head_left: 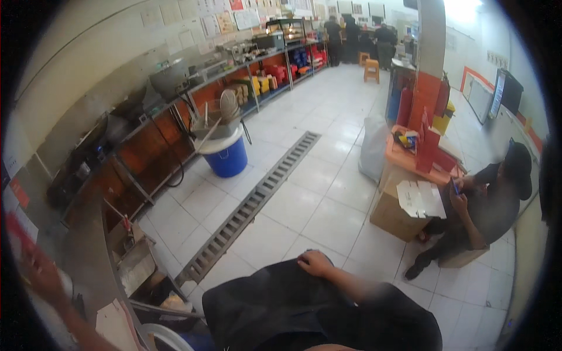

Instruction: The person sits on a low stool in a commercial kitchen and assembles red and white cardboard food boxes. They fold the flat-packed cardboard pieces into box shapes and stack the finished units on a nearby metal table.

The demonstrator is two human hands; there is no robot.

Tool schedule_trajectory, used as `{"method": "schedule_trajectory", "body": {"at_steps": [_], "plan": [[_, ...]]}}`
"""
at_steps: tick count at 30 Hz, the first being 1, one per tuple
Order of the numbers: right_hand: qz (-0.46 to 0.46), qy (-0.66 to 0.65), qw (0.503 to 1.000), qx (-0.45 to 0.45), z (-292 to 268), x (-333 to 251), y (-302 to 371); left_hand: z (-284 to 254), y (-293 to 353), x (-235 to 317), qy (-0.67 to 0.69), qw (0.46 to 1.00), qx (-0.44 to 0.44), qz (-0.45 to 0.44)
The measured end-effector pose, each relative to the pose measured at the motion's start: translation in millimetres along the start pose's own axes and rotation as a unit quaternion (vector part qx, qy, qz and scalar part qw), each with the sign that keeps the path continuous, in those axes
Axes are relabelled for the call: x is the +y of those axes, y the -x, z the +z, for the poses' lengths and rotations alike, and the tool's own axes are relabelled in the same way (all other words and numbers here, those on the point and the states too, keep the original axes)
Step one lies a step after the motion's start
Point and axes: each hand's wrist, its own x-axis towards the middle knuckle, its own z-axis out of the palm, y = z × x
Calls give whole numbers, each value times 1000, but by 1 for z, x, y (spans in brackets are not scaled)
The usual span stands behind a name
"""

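Note:
My left hand [44, 284] is raised at the far left rim, blurred, its fingers closed on a flat red object [20, 237] held near the wall; its exact kind is too smeared to make out. My right hand [315, 263] rests on my dark-clothed knee [257, 298], fingers laid over the cloth and holding nothing. Below my left forearm is a piece of cardboard [114, 324], with the rim of a white round container [167, 336] beside it.
A slotted floor drain [252, 205] crosses white tiles. A blue bucket [227, 157] with strainers on top stands by the wok stoves [93, 137]. At right, a seated person [497, 193] holds a phone beside a cardboard box [404, 216]. Several people stand far back near an orange stool [372, 69].

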Motion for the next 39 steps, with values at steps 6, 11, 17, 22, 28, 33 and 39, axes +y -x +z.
{"method": "schedule_trajectory", "body": {"at_steps": [6,11,17,22,28,33,39], "plan": [[-103,-207,972,37,-59,-128,16,72,77,264,342,905,-164,193],[-164,-182,966,86,-106,-224,38,28,161,389,586,720,-315,198],[-85,-338,937,-12,-62,-181,68,-8,216,422,655,569,-485,106],[30,-459,888,-12,-37,-139,58,-1,163,374,615,620,-470,131],[88,-438,894,7,2,-101,1,-45,44,259,498,852,-109,122],[112,-395,910,59,60,-33,-3,-29,40,228,470,848,-143,200],[45,-255,966,-4,88,3,-15,-29,60,194,443,850,-204,201]]}}
